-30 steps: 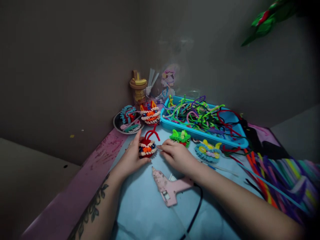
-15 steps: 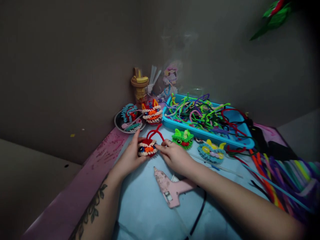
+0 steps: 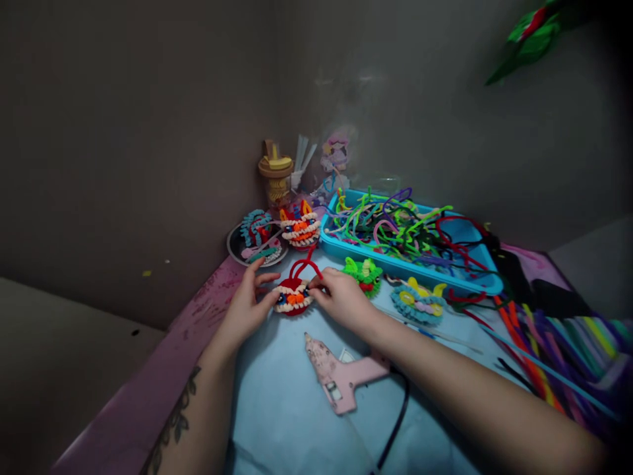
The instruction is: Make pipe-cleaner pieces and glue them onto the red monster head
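A red and cream pipe-cleaner lion head [image 3: 293,298], with an orange nose and blue eyes, lies on the light blue table cover. Two red pipe-cleaner loops rise from its top. At its left edge, the thumb tip of my left hand [image 3: 248,300] touches or nearly touches it, the other fingers spread apart. My right hand [image 3: 341,297] pinches with thumb and forefinger at the head's right edge, by the eye. Below them, a pink glue gun [image 3: 336,379] lies on its side, nozzle pointing up and left.
A blue tray [image 3: 386,257] of tangled pipe cleaners stands behind. Green [image 3: 364,274] and blue-yellow [image 3: 419,302] pipe-cleaner heads lie right of my right hand. A metal bowl [image 3: 232,249], an orange-and-cream head [image 3: 301,227] and a lidded cup [image 3: 275,175] stand at the back left.
My left hand has loosened from the lion head, its fingers drawing back left and spreading. My right hand stays at the head's right edge, fingertips more bent.
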{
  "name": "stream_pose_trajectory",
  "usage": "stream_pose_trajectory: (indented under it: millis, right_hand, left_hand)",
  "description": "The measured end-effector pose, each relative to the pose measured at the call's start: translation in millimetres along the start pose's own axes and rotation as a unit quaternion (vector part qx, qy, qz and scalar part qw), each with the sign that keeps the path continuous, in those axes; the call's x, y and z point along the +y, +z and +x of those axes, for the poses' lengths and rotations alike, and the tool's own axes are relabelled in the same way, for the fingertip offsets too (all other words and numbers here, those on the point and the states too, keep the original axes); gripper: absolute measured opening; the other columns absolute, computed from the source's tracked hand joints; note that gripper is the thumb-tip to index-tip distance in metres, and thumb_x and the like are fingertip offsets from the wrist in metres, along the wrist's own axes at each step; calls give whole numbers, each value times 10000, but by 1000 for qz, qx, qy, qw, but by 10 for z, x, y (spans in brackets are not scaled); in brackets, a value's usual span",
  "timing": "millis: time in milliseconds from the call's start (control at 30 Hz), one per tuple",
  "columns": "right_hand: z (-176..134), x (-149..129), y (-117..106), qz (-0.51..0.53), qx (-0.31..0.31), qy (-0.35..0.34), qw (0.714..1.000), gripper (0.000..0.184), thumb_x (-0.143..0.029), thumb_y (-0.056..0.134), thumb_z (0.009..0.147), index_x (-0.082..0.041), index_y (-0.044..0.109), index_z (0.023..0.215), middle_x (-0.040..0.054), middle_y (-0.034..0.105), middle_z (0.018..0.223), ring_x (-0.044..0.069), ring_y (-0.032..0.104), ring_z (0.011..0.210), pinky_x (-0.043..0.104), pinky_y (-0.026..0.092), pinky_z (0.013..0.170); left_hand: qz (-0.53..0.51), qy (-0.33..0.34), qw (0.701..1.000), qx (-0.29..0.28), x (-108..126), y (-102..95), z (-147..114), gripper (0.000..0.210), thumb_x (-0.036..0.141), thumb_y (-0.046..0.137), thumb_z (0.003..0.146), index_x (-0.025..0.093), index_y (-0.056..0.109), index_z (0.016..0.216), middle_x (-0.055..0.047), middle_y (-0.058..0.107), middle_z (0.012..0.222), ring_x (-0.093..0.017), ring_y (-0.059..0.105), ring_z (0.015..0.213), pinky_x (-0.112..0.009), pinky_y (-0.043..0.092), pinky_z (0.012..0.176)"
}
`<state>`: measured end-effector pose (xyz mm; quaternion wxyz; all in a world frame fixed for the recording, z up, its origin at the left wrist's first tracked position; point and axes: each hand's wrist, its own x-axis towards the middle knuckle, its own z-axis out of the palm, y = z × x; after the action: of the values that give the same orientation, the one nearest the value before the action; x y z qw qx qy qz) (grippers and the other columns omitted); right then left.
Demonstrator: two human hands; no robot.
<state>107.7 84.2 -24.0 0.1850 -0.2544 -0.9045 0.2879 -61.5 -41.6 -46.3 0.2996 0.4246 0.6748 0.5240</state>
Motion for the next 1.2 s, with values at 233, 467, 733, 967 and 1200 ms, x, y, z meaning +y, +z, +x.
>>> stream_pose_trajectory:
  millis: [233,467,733,967,1200]
  right_hand:
    - [41,7,52,0,-18,0,1000,95,-98,561,799,-137,640,762,53,627,800,167,584,764,287,420,719]
    - [28,60,56,14,-28,-15,999,92,-85,586,787,-142,643,744,42,634,783,162,589,749,276,431,718]
    - [18,77,67,30,-24,-19,999,86,-73,620,771,-141,665,744,47,648,793,162,597,760,270,432,714]
    - [39,94,-27,36,16,4,999,121,-118,619,788,-151,658,678,12,589,677,138,549,662,245,397,621]
    - [-59,-87,-32,62,8,11,998,113,-98,610,755,-167,684,804,32,626,835,167,589,805,287,439,763]
  left_hand:
    - [-10,-13,1000,-15,31,19,-10,735,307,631,784,202,225,1387,-153,572,1205,-253,598,1053,-438,468,894]
    - [1,-7,1000,-19,98,48,-21,744,229,645,743,207,248,1372,-120,594,1146,-251,584,1071,-463,432,939]
    - [6,-9,1000,-11,73,69,-13,744,213,660,728,207,267,1360,-106,590,1121,-242,588,1051,-444,454,910]
    - [-94,-18,995,6,57,5,3,686,371,654,750,215,307,1320,-122,585,1156,-246,599,1021,-408,481,847]
    - [-7,22,1000,-17,140,47,-40,634,263,672,733,213,362,1283,-120,546,1203,-255,499,1172,-427,377,977]
